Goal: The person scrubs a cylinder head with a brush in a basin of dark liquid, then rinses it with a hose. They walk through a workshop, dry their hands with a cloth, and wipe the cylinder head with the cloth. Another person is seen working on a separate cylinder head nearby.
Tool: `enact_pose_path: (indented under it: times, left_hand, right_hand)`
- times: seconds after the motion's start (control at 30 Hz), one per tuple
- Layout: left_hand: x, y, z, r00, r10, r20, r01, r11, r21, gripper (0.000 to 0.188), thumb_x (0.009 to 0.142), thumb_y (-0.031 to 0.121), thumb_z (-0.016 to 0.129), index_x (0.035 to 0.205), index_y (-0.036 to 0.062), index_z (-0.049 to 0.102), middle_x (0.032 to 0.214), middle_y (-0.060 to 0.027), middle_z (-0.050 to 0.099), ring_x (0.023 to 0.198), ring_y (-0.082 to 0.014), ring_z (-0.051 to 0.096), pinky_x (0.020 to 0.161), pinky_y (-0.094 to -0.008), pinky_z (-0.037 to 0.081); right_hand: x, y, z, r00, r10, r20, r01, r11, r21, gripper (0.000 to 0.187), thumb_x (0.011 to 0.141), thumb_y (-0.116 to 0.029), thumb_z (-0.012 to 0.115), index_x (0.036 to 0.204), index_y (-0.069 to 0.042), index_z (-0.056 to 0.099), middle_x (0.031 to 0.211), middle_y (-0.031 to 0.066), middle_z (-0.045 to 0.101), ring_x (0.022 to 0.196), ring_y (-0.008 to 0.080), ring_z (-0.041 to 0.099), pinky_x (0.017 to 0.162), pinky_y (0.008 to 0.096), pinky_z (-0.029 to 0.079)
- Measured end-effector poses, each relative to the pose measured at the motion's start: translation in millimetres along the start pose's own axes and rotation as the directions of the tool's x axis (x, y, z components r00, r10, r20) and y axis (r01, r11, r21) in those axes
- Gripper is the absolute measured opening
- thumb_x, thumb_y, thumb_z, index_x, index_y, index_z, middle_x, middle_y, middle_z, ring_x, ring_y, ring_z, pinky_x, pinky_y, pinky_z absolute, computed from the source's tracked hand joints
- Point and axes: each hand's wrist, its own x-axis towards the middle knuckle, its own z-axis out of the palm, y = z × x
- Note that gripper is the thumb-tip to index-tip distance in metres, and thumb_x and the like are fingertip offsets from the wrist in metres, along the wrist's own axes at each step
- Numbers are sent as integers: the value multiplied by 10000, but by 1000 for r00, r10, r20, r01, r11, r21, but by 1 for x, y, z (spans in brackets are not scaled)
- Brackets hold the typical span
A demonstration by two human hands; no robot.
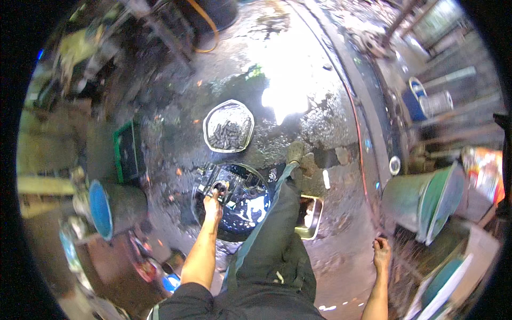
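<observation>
Outdoors, seen from the head camera, a person is standing on wet, oil-dark ground [298, 133] and reaching down with the left hand [213, 205] into a round black tub [250, 210] of dark liquid. The fingers are curling closed around a small ring-shaped metal part [219, 186] on top of a greasy machine block [213, 184] that is sitting at the tub's near-left edge. The right hand [381, 250] is hanging at the side in a loose fist, holding nothing that can be made out.

Judging by the layout, the washing looks partly done: a white basin [229, 127] just beyond the tub is already holding a heap of dark rod-like parts, while the block is still black with grime and more pieces seem to be lying in the liquid. How many are left cannot be told.

One trouser leg and shoe [294, 152] are stretching forward past the tub's right rim, beside a small metal tray [310, 216] on the ground. Sunlight is glaring off the wet surface ahead. Around the yard, a blue-topped drum [109, 208] is lying on the left near a green crate [127, 152], a green bin [426, 197] is tipping on the right, and scrap and pipes are cluttering the edges.
</observation>
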Motion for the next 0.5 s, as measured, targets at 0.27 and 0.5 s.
enact_pose_path:
  times: [0.27, 0.5]
  left_hand:
    - [-28, 19, 36, 942, -138, -307, 76, 975, -207, 334, 952, 387, 563, 789, 97, 595, 705, 2, 562, 640, -116, 509, 607, -264, 389]
    - [-19, 11, 50, 589, -271, -761, 245, 958, -151, 546, 860, 616, 572, 632, 123, 512, 551, 9, 483, 469, -116, 434, 470, -274, 326]
  right_hand:
    - [271, -360, -35, 795, -562, 229, 604, 771, -203, 158, 914, -81, 566, 1020, 24, 617, 933, 113, 645, 860, 176, 602, 782, 300, 473]
    - [402, -488, 71, 568, -682, 461, 801, 586, -121, 187, 901, -101, 594, 1042, 18, 626, 921, 129, 648, 844, 197, 615, 750, 315, 479]
